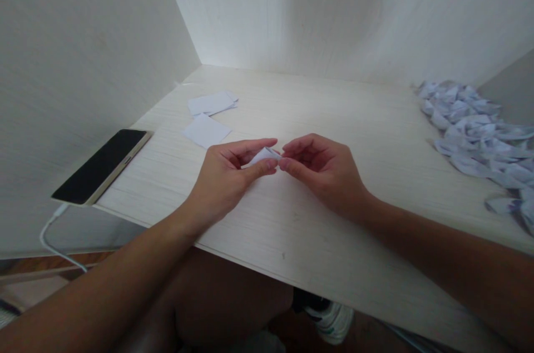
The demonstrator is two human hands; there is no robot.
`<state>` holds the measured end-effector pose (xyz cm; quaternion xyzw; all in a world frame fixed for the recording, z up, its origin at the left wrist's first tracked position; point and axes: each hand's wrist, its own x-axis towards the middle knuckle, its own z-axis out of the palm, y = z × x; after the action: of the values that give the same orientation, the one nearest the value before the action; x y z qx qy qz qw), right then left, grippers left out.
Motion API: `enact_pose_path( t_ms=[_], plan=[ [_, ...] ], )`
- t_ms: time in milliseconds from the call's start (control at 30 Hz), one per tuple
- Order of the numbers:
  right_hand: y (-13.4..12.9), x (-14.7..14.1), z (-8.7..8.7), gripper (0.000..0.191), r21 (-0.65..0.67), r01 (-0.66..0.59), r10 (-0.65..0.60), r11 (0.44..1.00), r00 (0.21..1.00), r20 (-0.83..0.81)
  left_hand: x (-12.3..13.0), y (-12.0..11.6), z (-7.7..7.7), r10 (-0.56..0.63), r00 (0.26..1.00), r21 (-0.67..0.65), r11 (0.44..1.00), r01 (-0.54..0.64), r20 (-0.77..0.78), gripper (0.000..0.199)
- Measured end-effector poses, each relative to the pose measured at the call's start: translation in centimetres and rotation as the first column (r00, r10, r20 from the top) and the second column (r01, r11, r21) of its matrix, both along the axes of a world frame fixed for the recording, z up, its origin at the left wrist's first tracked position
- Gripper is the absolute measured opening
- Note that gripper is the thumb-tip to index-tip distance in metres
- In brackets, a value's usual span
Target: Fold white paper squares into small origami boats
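Between my two hands, just above the tabletop, is a small folded piece of white paper (262,155). My left hand (233,169) is closed on it, with the thumb along the near side and the fingers behind. At the paper's right end, my right hand (323,167) pinches the edge between thumb and fingertips. Part of the paper is hidden by the left thumb and fingers. Beyond my left hand lie a single flat white paper sheet (207,129) and a small stack of white paper pieces (212,103).
A phone (102,167) with a dark screen rests at the table's left edge, a white cable (52,230) plugged in. Many folded paper pieces (479,125) form a heap at the right. Walls enclose the back and left of the white table (354,253).
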<state>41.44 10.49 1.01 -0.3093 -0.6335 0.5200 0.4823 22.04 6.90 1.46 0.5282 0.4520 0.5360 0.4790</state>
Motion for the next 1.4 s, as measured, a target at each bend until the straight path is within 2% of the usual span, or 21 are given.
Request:
enact_pose_path(
  t_ms=[200, 400, 500, 600, 800, 900, 1000, 1067, 1233, 1300, 1400],
  plan=[
    [-0.1, 0.0, 0.1, 0.032, -0.003, 0.04, -0.04, 0.999, 0.999, 0.009, 0.3, 0.0, -0.5, 0.035, 0.999, 0.053, 0.998, -0.034, -0.026, 0.031],
    [0.1, 0.1, -0.1, 0.023, 0.045, 0.057, -0.059, 0.997, 0.997, 0.052, 0.1, -0.1, 1.1, -0.009, 0.998, 0.059, 0.998, 0.012, -0.06, 0.028],
    [0.1, 0.2, 0.0, 0.015, 0.091, 0.059, -0.068, 0.994, 0.993, 0.094, -0.4, -0.1, 1.9, -0.053, 0.986, 0.106, 0.992, 0.071, -0.16, 0.022],
    [-0.2, 0.1, 0.1, 0.01, 0.149, 0.074, -0.092, 0.986, 0.988, 0.12, -0.7, -0.3, 2.1, -0.012, 0.965, 0.196, 0.978, 0.066, -0.262, 0.017],
    [-0.9, 0.1, 0.1, 0.02, 0.253, 0.138, -0.17, 0.958, 0.979, 0.109, -0.1, -0.7, 1.9, 0.092, 0.944, 0.272, 0.962, -0.002, -0.316, 0.01],
    [-0.8, 0.2, 0.1, 0.017, 0.275, 0.148, -0.187, 0.95, 0.975, 0.122, -0.2, -0.8, 1.9, 0.107, 0.917, 0.299, 0.954, 0.015, -0.385, 0.011],
    [-0.6, 0.3, 0.2, 0.011, 0.291, 0.138, -0.184, 0.947, 0.973, 0.137, -0.6, -0.7, 2.1, 0.132, 0.856, 0.375, 0.924, 0.077, -0.5, 0.009],
    [-0.6, 0.4, 0.4, 0.008, 0.364, 0.15, -0.228, 0.919, 0.957, 0.181, -0.9, -0.6, 2.2, 0.157, 0.801, 0.432, 0.892, 0.136, -0.578, 0.008],
    [-1.1, 0.5, 1.0, 0.007, 0.628, 0.108, -0.35, 0.771, 0.895, 0.275, -1.0, -0.6, 2.4, 0.22, 0.648, 0.468, 0.851, 0.238, -0.73, 0.007],
    [-1.3, 0.5, 1.3, 0.009, 0.656, 0.094, -0.359, 0.749, 0.89, 0.282, -0.9, -0.7, 2.2, 0.225, 0.638, 0.463, 0.855, 0.233, -0.736, 0.007],
    [-1.6, 0.5, 1.4, 0.011, 0.663, 0.093, -0.364, 0.743, 0.887, 0.284, -0.5, -0.8, 1.9, 0.239, 0.664, 0.466, 0.865, 0.186, -0.708, 0.005]
  ],
)
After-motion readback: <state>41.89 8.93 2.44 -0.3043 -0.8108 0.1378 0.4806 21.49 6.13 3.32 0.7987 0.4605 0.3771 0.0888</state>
